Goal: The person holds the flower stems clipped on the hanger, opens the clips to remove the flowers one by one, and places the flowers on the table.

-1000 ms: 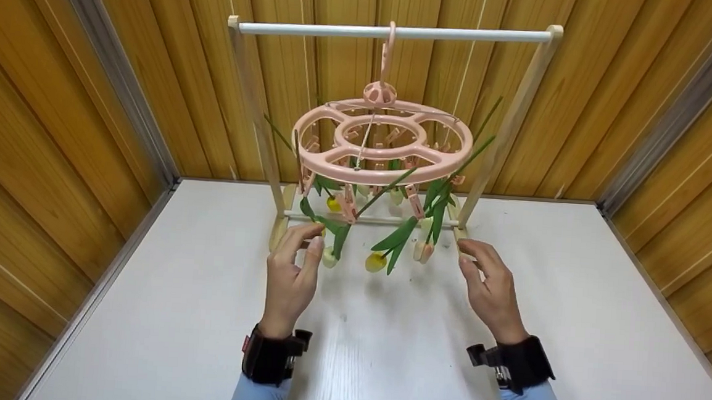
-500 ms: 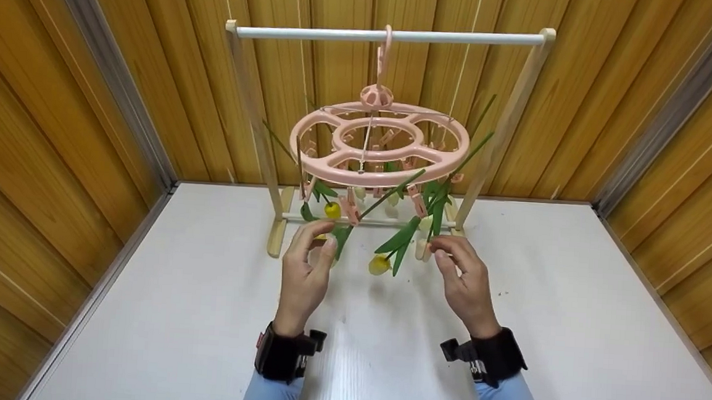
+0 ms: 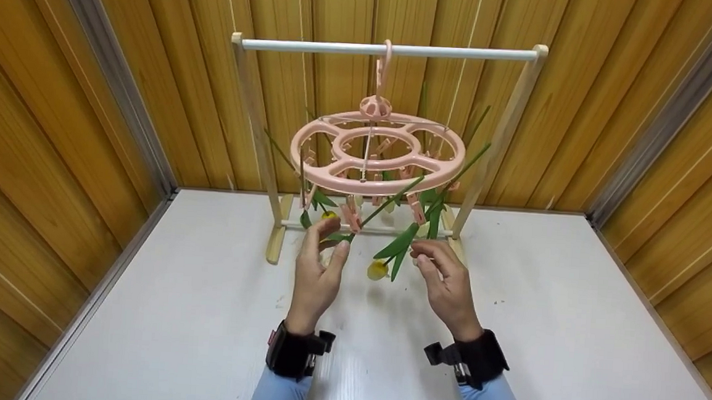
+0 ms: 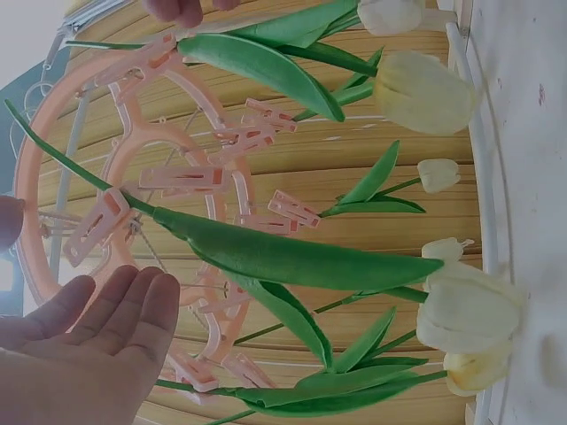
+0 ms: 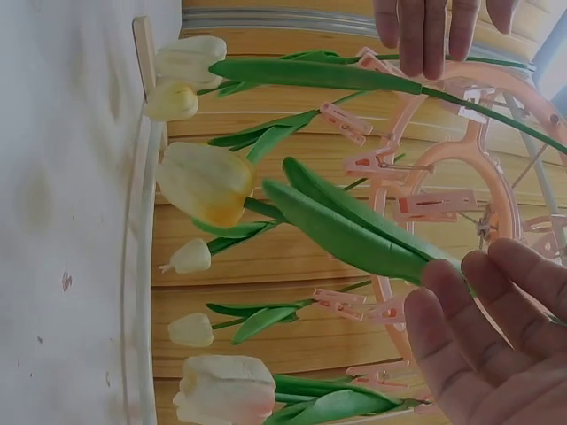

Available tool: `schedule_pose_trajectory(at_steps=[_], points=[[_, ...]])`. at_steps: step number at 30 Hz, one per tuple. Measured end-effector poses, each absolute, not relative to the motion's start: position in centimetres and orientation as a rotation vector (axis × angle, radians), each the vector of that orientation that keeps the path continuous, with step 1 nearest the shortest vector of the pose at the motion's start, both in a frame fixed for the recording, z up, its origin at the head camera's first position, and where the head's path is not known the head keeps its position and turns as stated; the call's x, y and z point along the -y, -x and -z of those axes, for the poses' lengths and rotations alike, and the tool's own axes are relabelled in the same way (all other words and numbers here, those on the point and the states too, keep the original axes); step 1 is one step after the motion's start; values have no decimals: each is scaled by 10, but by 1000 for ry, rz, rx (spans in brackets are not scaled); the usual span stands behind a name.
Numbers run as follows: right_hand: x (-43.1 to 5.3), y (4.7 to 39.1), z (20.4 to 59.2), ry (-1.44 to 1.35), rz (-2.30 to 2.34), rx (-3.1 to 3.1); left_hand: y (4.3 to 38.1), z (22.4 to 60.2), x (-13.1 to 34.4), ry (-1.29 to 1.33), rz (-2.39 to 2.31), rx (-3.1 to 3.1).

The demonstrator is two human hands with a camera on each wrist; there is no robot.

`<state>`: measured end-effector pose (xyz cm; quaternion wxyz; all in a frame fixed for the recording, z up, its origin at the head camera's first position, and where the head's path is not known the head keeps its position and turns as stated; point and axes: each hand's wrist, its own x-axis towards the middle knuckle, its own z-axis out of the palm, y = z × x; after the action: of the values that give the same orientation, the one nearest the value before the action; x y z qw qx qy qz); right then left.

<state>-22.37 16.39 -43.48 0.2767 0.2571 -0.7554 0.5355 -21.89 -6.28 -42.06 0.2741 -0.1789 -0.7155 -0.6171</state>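
A pink round clip hanger (image 3: 372, 188) hangs with tulips clipped upside down around its ring. My left hand (image 3: 319, 272) is at the front left beneath the ring, fingers loosely bent with nothing between them. Beside its fingertips in the left wrist view are a pink clothespin (image 4: 97, 226) and the stem of a white tulip (image 4: 469, 310). My right hand (image 3: 446, 286) is to the right of the yellow tulip (image 3: 377, 270). In the right wrist view its fingertips overlap the base of a long green leaf (image 5: 354, 230), and the hand grips nothing.
The hanger hooks over the white bar (image 3: 464, 53) of a wooden stand (image 3: 276, 241) on the white table (image 3: 200, 314). Slatted wood-look walls (image 3: 664, 120) enclose the back and sides. Tulip stems poke up past the ring on both sides.
Both hands have moved inward, the left to the right and the right to the left, from the stand's sides to the front tulips. The hanger and stand appear slightly lower in the view.
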Motion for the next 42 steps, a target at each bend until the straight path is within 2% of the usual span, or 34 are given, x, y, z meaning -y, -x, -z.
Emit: schedule_pose_trajectory(at_steps=[14,42], points=[[-155,222,442,-768,-1516,2022,222,428,72,504,1604,1974],[-128,228,431,-852,-1535,2090,217,423,54,540,1663,2056]])
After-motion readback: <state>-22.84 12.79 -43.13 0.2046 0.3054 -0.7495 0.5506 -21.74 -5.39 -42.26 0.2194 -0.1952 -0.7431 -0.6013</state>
